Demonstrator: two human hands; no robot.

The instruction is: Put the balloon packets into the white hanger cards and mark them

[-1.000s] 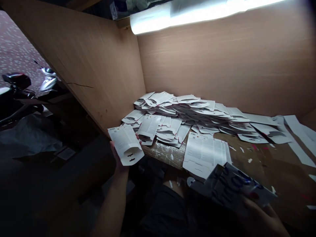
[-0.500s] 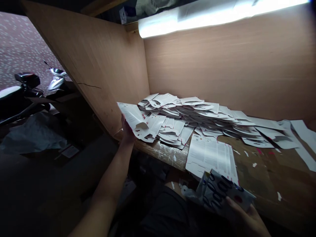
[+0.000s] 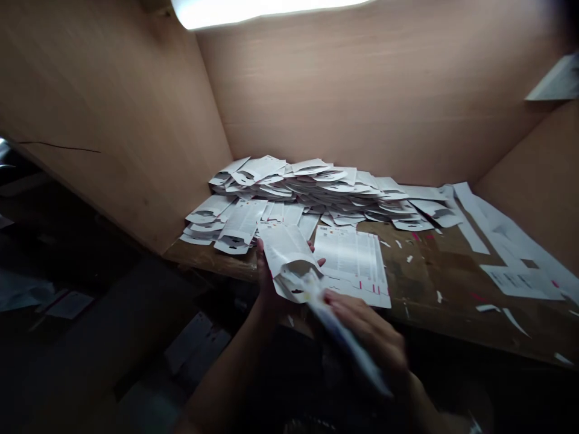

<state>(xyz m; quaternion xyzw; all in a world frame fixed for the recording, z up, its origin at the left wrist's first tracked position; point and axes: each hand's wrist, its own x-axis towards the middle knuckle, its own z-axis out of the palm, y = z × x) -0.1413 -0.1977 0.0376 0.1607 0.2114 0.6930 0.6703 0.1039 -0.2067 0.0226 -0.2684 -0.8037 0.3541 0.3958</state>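
Observation:
My left hand (image 3: 271,289) grips a white printed card sleeve (image 3: 287,256) with a hang-hole tab, held just in front of the table's front edge. My right hand (image 3: 371,331) is closed round a flat printed card (image 3: 335,328), blurred by motion, whose tip sits at the sleeve's open lower end. Behind them a flat stack of printed white sheets (image 3: 355,262) lies on the brown wooden table (image 3: 452,277). A large heap of the same white sleeves (image 3: 307,193) fills the table's back left.
Wooden walls close the booth at the left (image 3: 113,108) and back (image 3: 362,90), with a bright lamp (image 3: 253,9) overhead. Long white paper strips (image 3: 502,232) and small scraps lie at the right of the table. Dark floor clutter lies at lower left.
My left hand brought a sleeve from the left of the heap to the middle front. My right hand rose with the card to meet it. The view swung rightwards.

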